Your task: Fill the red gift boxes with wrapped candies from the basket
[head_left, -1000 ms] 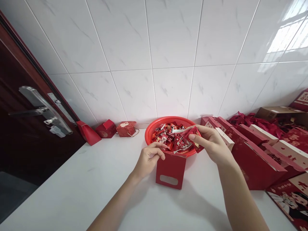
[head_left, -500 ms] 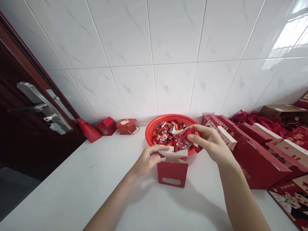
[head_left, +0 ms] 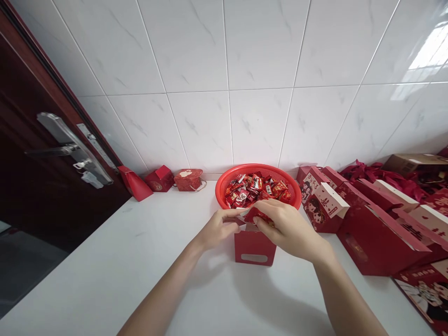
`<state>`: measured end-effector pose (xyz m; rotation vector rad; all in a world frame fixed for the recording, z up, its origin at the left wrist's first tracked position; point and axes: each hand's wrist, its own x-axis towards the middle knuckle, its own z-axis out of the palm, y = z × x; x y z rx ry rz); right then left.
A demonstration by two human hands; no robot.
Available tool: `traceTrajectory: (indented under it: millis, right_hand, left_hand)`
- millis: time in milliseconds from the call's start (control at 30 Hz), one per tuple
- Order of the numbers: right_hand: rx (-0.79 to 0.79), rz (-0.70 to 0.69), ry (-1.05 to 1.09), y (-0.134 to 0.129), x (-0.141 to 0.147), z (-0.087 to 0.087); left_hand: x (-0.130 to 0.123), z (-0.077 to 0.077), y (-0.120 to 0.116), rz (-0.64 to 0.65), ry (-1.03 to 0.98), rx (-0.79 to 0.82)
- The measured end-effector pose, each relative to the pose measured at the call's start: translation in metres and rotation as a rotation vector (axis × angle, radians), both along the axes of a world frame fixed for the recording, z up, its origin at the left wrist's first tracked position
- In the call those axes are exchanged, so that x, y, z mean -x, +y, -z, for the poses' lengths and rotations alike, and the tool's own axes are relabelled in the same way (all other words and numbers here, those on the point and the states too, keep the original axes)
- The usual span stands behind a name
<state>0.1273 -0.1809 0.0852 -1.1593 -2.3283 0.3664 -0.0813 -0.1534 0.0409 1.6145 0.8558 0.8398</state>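
The box stood on the tabletop just before the basket, which had sweets in it and the wall behind it; the left hand was at the box's upper left, the right hand with a packet at its top. Left of the basket, three boxes lined the wall's foot towards the door. Right of it stood cartons, with cloth behind some of them.

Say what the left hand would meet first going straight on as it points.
The left hand would probably meet the red packet held by the right hand; depth is unclear.
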Motion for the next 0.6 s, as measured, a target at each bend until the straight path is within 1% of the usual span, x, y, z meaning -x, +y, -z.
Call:
traceTrajectory:
  millis: [133, 200, 367, 500, 600]
  right_hand:
    - [-0.013, 0.025, -0.094, -0.001, 0.007, 0.003]
    - [-0.012, 0.018, -0.105, -0.001, 0.007, 0.004]
    - [-0.069, -0.003, 0.024, -0.006, -0.004, 0.0]
    - [0.03, -0.066, 0.133, -0.01, -0.011, -0.007]
    - [0.148, -0.112, 0.165, -0.007, -0.009, -0.005]
  left_hand:
    - [0.001, 0.001, 0.0, 0.022, -0.006, 0.0]
    - [0.002, 0.001, 0.0, 0.023, -0.002, 0.005]
    - [0.002, 0.001, -0.001, 0.0, 0.011, 0.022]
    - [0.002, 0.001, -0.001, 0.009, -0.008, 0.029]
    - [0.003, 0.003, 0.0, 0.025, -0.02, 0.039]
